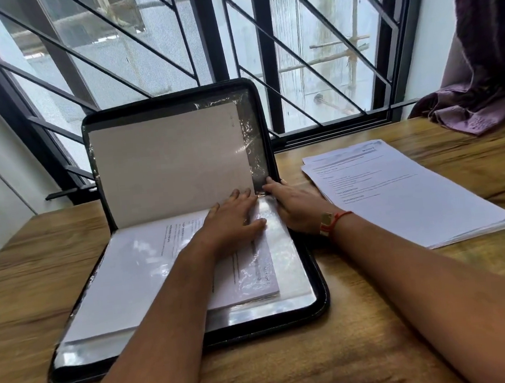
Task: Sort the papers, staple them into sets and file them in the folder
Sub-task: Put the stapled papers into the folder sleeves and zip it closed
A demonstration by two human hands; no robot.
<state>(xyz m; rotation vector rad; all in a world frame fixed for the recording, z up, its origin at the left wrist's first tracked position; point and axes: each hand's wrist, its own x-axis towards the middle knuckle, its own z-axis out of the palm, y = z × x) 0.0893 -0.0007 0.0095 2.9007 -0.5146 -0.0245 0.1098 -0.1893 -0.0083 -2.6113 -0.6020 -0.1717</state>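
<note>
Left hand (235,220) lies flat, fingers straight, pressing the papers (147,261) in the open folder (321,292). Right hand (292,206) sits at the folder's right edge, a fingertip on the corner of the upright sleeve (256,148) (gripping or not, can't tell). A loose stack (397,190) lies just right of the folder, on the table (290,356).

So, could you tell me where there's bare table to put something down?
Bare table lies left of the folder and in front of it. The strip between folder and paper stack is crowded by the right hand; the curtain covers the far corner.
</note>
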